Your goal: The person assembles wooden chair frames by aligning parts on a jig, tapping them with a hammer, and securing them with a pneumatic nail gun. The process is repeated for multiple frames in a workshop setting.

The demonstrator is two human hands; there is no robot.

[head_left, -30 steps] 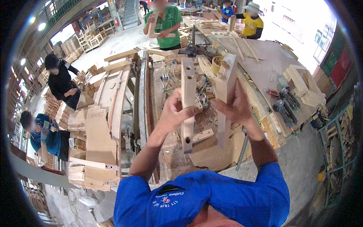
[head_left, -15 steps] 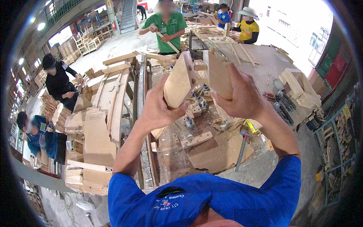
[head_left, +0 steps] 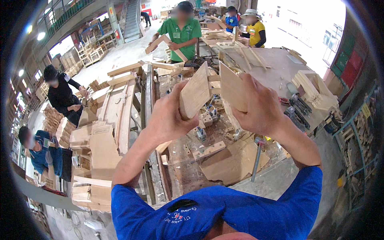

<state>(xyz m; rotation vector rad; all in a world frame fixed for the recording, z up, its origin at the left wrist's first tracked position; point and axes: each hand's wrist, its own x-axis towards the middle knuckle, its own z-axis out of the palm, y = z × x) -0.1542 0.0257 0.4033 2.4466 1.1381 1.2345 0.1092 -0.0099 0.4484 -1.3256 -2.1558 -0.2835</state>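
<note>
while reaching over the littered workbench (head_left: 182, 172), clasps with the left hand (head_left: 170, 116) a pale flat wooden piece (head_left: 195, 93), thumb at the lower corner and fingers curled round the outer side, partly hidden. with the right hand (head_left: 262, 106), likewise clasps a matching wooden piece (head_left: 233, 90), thumb under the lower edge. holds both up above the bench, tilted, side by side. between the two, a narrow gap, bridged by short wooden dowels (head_left: 214, 79), one above the other; hard to tell how deep in either side.

below, on the bench, a drilled wooden block (head_left: 209, 151) by a torn cardboard sheet (head_left: 228, 166); at the right of the sheet, a hammer-like tool (head_left: 257, 160) with a grey handle and reddish end; farther back, small wooden blocks with metal fittings (head_left: 206, 119).

on the table to the right (head_left: 280, 70), red-handled pliers (head_left: 284, 101), dark power tools (head_left: 300, 110) and stacked wooden parts (head_left: 314, 92). to the left, long boards (head_left: 124, 108) and brown cardboard (head_left: 105, 148). across the bench, a person in a green shirt (head_left: 184, 40) with an angled wooden piece (head_left: 155, 44) in hand.
</note>
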